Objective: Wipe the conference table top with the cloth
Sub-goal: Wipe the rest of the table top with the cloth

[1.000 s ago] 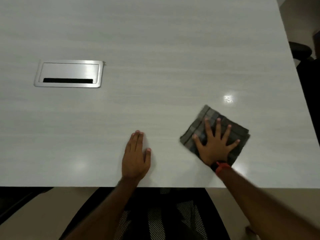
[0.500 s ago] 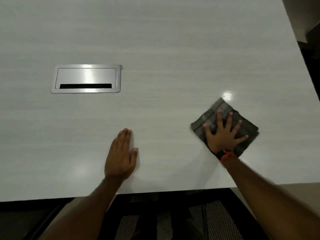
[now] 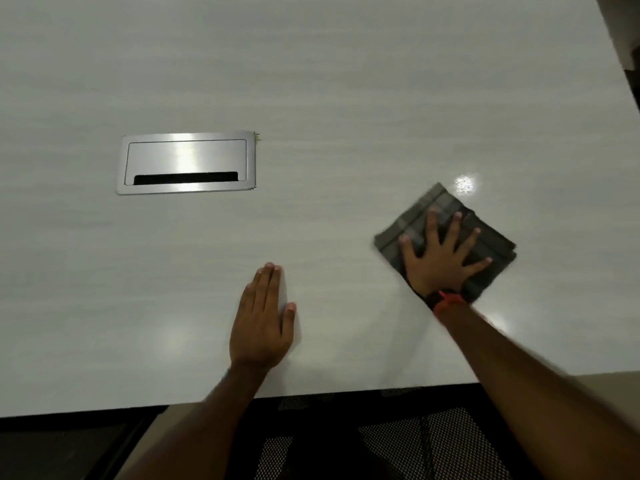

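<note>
Metal cable hatch (image 3: 187, 163), brushed silver with a dark slot along its near edge, sits flush in the conference table top (image 3: 346, 81) towards the left, well apart from both hands. To its right and nearer the person, the left hand (image 3: 261, 323) lies palm down on the pale, faintly grained surface, its four fingers pressed together and pointing away, the thumb a little out to the right; it is flat and holds nothing. Below it the bare forearm crosses the near table edge, and under that edge a black mesh chair (image 3: 433, 445) shows between the two arms. Further right, the cloth (image 3: 433, 209), a folded grey checked square turned cornerwise like a diamond, rests on the table near its right side, just below a bright ceiling-light reflection (image 3: 464, 184). The right hand (image 3: 441, 263) lies flat on top of the cloth with fingers spread wide, pressing it to the surface rather than gripping it; the cloth's edges look slightly blurred. A red wristband (image 3: 446, 301) circles that wrist, right at the cloth's near corner
</note>
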